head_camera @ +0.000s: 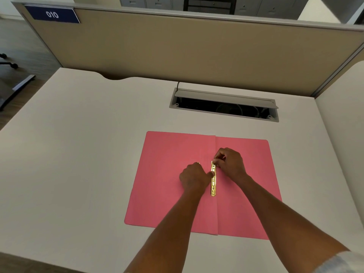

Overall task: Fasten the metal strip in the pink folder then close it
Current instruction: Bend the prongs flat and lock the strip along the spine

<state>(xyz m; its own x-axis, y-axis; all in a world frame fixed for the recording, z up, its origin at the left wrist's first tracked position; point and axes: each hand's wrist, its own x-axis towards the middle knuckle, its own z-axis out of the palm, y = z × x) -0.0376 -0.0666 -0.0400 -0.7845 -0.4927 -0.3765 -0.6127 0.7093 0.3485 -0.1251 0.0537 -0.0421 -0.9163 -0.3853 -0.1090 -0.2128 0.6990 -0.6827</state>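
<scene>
The pink folder (167, 150) lies open and flat on the white desk. A gold metal strip (213, 186) with several holes runs along its centre fold. My left hand (194, 178) is curled, its thumb pressing the middle of the strip from the left; a glint of gold shows at its far knuckles. My right hand (229, 163) pinches the strip's far end with its fingertips. The strip's near end is free.
An open cable tray (224, 107) with a raised grey lid is sunk in the desk (78, 154) beyond the folder. A tan partition (177, 48) with a blue "010" label (52, 14) backs the desk. The desk's near edge runs below my forearms.
</scene>
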